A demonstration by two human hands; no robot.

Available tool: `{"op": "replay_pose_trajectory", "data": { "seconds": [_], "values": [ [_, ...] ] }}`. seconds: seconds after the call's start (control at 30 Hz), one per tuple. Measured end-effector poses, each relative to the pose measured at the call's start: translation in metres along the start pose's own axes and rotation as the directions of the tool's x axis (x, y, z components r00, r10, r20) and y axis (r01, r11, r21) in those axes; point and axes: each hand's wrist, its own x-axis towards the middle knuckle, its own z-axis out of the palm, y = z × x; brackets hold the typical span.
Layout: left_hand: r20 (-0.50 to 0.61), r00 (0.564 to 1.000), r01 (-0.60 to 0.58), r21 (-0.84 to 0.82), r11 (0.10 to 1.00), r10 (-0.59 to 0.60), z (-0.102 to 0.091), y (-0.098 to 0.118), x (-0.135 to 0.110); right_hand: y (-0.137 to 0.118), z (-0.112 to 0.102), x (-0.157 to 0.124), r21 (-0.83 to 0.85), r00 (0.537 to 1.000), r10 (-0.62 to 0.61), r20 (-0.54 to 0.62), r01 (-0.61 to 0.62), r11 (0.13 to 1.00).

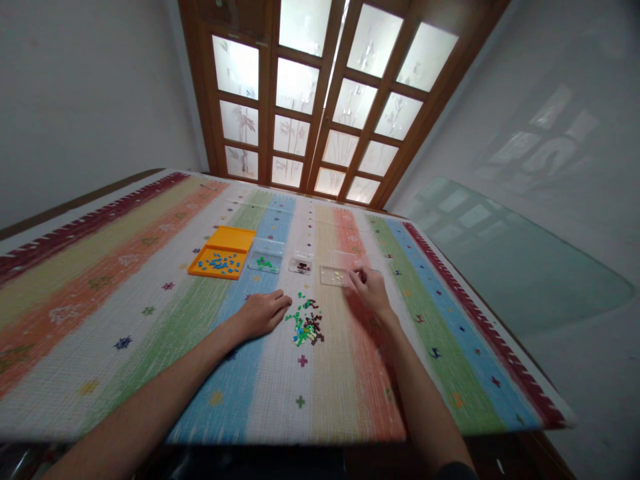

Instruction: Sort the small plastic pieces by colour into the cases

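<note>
My left hand [265, 313] rests on the striped cloth with its fingers loosely bent, just left of a mixed pile of small pieces [307, 327] in green, dark brown, blue and pale yellow. I see nothing held in it. My right hand [369, 288] is over the right end of a clear plastic box [326, 283] with a few pale yellow pieces in it. Its thumb and fingers are pinched together; whatever is between them is too small to make out.
Left of that box stand a small clear box [300, 272] with dark brown pieces, a clear box [257, 267] with green pieces, and an open orange case [233, 237] with blue pieces. A striped tablecloth [340, 400] covers the table. Wooden glazed doors [267, 87] stand beyond.
</note>
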Motion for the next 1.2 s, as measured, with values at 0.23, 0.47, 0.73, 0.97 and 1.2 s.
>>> {"op": "replay_pose_trajectory", "data": {
  "seconds": [0.23,0.47,0.73,0.97,1.2],
  "values": [
    [-0.002,1.0,-0.006,0.004,1.0,0.006,0.0,0.0,0.0,0.047,-0.015,0.008,-0.098,0.965,0.191,-0.179,-0.21,0.973],
    [0.012,1.0,-0.002,0.02,1.0,0.002,-0.001,0.0,0.0,0.05,-0.013,0.01,-0.211,0.968,0.195,-0.159,-0.226,0.951],
    [0.021,1.0,0.007,0.028,1.0,-0.008,-0.001,0.0,0.001,0.014,-0.015,-0.003,0.052,1.0,-0.001,0.016,0.0,0.999],
    [0.012,1.0,0.006,0.034,0.999,-0.007,-0.001,0.001,0.001,-0.039,0.019,-0.037,0.258,0.805,-0.236,0.544,0.107,0.96],
    [0.008,1.0,0.006,0.033,0.999,-0.006,0.0,0.001,0.0,-0.059,0.035,-0.049,0.277,0.694,-0.303,0.653,0.153,0.949]
  ]
}}
